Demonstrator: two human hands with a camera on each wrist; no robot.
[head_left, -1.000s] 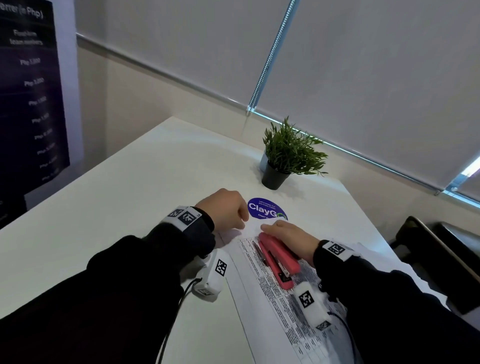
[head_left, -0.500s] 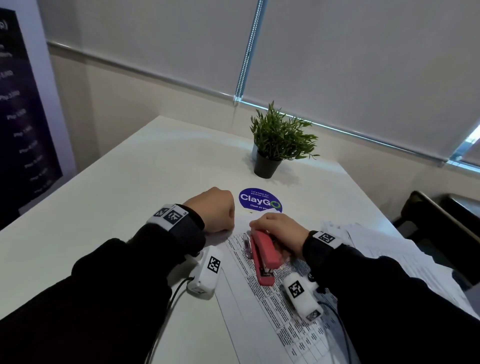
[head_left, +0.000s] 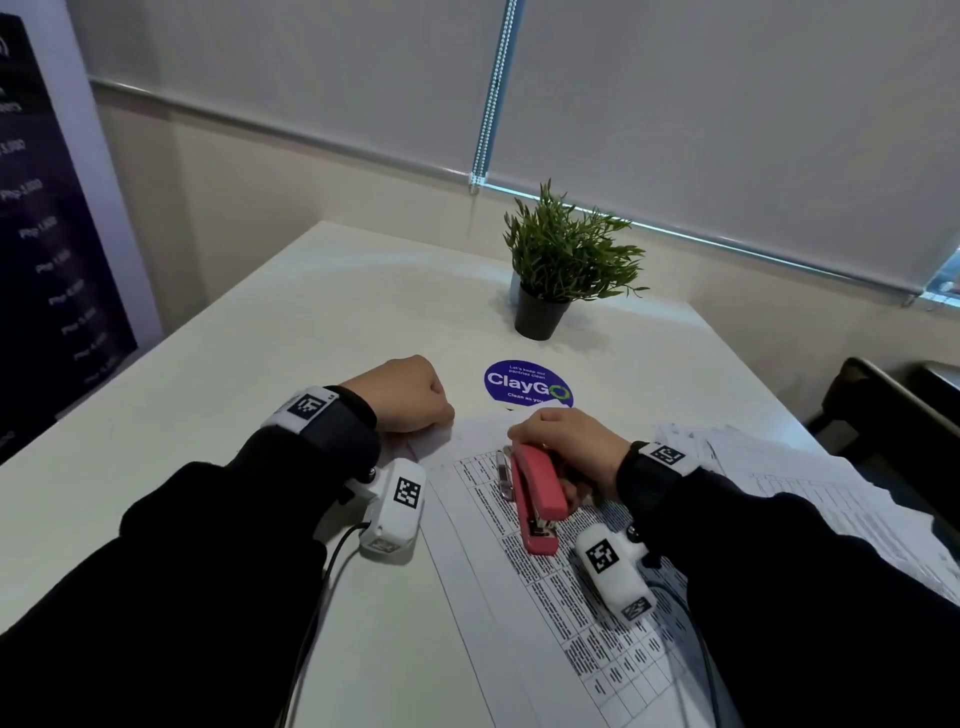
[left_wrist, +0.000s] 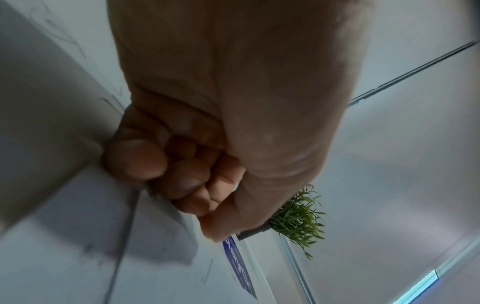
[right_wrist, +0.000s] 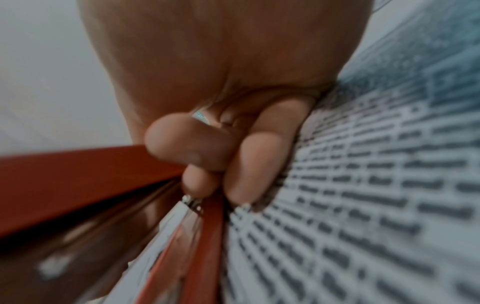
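Item 1. Stapler (head_left: 535, 493), red. Lay on the sheet (head_left: 545, 649) near its upper edge, hinge end toward the person. Its top arm stood raised off the base, and the metal magazine showed on the left side.

Item 2. Right hand (head_left: 569, 441). Clamped on the stapler's far end. The thumb (right_wrist: 187, 144) pressed the top arm, and the fingers (right_wrist: 255, 164) curled down beside the base onto the sheet.

Item 3. Left hand (head_left: 402, 397). Closed in a fist, fingers tucked into the palm, with nothing seen inside. It rested on the sheet's upper left corner, well apart from the stapler.

Item 4. Sheet, printed with tables. Lay flat on the table (head_left: 260, 364) before the person, under both hands.

Item 5. Stack (head_left: 779, 467) of further printed papers, right of the sheet, partly under the right sleeve.

Item 6. Sticker (head_left: 527, 384), blue and round, on the table just beyond the hands.

Item 7. Plant (head_left: 563, 260) in a dark pot, upright, beyond the sticker.

Item 8. Banner (head_left: 41, 260), dark, at far left.
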